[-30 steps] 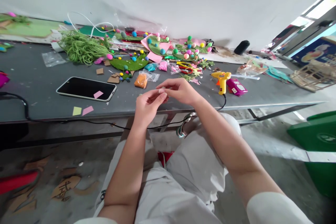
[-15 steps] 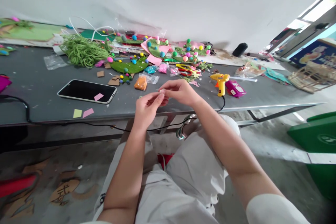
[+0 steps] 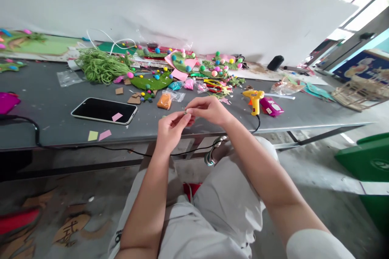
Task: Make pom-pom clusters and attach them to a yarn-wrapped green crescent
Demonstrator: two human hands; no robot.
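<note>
We see the two hands meet in front of the body, just above the near edge of the grey table (image 3: 45,101). The right hand (image 3: 209,110) comes from the right with its palm down, and its thumb and forefinger are closed to a narrow pinch on a small pale piece (image 3: 188,110). This piece is too small for us to tell what it is. It sits exactly at the tips of the pinch, at the point where both hands touch, and only a little of it shows out of the fingers. The left hand (image 3: 171,127) rises from below with its fingers bent together, and its fingertips lie against the same piece. If the left hand really grips it or only touches it, we cannot tell. Just behind the hands an orange packet (image 3: 164,100) lies on the table, and to the left of it a dark phone (image 3: 105,110) lies flat with a pink slip (image 3: 117,117) on its screen. Right of the hands a yellow glue gun (image 3: 254,99) stands near a magenta box (image 3: 271,106). Far behind we see a bundle of green cord (image 3: 99,64). A black cable (image 3: 91,147) hangs along the front of the table, under the wrists.
</note>
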